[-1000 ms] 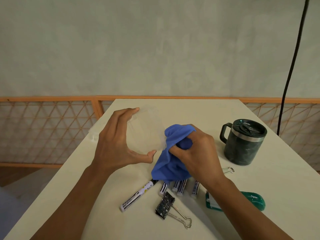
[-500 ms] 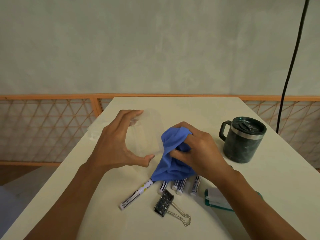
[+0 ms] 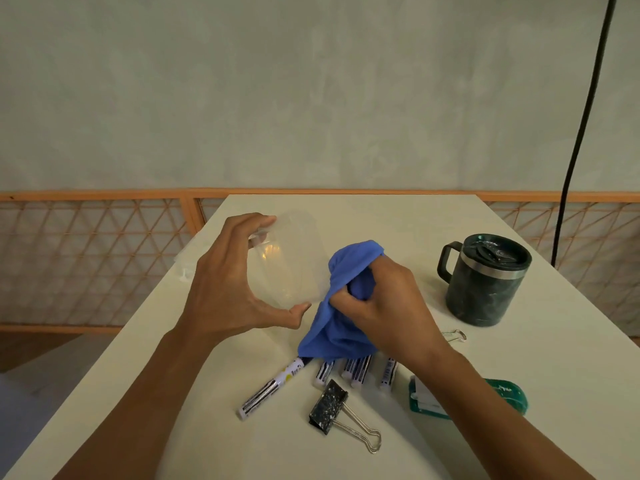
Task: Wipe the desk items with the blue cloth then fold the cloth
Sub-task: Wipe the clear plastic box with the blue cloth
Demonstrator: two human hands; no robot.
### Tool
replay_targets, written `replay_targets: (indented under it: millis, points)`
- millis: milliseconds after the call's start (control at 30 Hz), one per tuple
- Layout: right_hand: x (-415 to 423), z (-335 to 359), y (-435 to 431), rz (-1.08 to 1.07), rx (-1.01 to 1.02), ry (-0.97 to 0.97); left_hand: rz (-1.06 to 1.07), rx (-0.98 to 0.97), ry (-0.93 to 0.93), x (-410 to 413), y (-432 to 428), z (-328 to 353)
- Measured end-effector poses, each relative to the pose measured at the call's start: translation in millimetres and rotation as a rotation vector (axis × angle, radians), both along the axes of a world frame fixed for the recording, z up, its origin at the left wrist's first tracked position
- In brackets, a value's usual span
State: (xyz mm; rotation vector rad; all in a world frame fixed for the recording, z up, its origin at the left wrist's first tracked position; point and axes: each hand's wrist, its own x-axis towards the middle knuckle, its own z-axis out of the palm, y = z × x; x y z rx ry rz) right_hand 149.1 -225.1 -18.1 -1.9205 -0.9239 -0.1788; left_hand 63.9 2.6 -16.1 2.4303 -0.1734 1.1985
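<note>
**Mia:** What is closest to us?

**Ben:** A binder clip (image 3: 328, 407) at 6 o'clock on the table (image 3: 381, 216). A long marker (image 3: 272, 388) lies at 7 o'clock. Some short markers (image 3: 358, 370) lie just past the clip. A green thing (image 3: 509, 393) sits at 4 o'clock, partly hidden by the right arm.

**Mia:** And the hands?

**Ben:** They are in the middle of the table. The right hand (image 3: 388, 306) squeezes the blue cloth (image 3: 341, 327) in a bunch. The loose end of the cloth hangs over the marker tips. At 9 o'clock from the cloth, the left hand (image 3: 225, 289) has fingers on top and thumb below a clear plastic thing (image 3: 287, 265). It is see-through, so I can't tell if it's a box or a lid.

**Mia:** Did anything change just now?

**Ben:** A little. A second ago the clear thing was hard to see. Now it looks tipped up more, and the cloth is right against its right edge. I think a new side is getting wiped.

**Mia:** Is it time to fold the cloth?

**Ben:** Not yet. The mug (image 3: 485, 282), farther back at 2 o'clock, and the markers probably still need a wipe.
</note>
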Motion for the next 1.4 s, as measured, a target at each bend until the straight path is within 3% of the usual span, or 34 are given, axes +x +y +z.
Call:
replay_targets:
  millis: [100,267,600,867,1033,1233,1400]
  points:
    - [-6,3,0,-0.028,0.17,0.139,0.028,0.003,-0.057,2,-5,-1]
    - [-5,2,0,-0.022,0.226,0.271,0.056,0.008,-0.079,3,-7,-3]
    - [-10,5,-2,-0.027,0.175,0.071,0.024,0.025,-0.052,3,-5,-3]
    - [-9,6,0,0.099,0.341,0.358,0.005,-0.165,-0.037,5,-3,-3]
    - [-10,5,1,0.095,0.414,0.33,-0.048,-0.201,0.038,5,-4,-4]
    - [-8,7,-5,0.142,0.294,0.166,-0.025,-0.243,0.058,5,1,-3]
    - [-3,13,-9,0.044,0.375,0.347,-0.103,-0.255,0.131,3,3,-1]
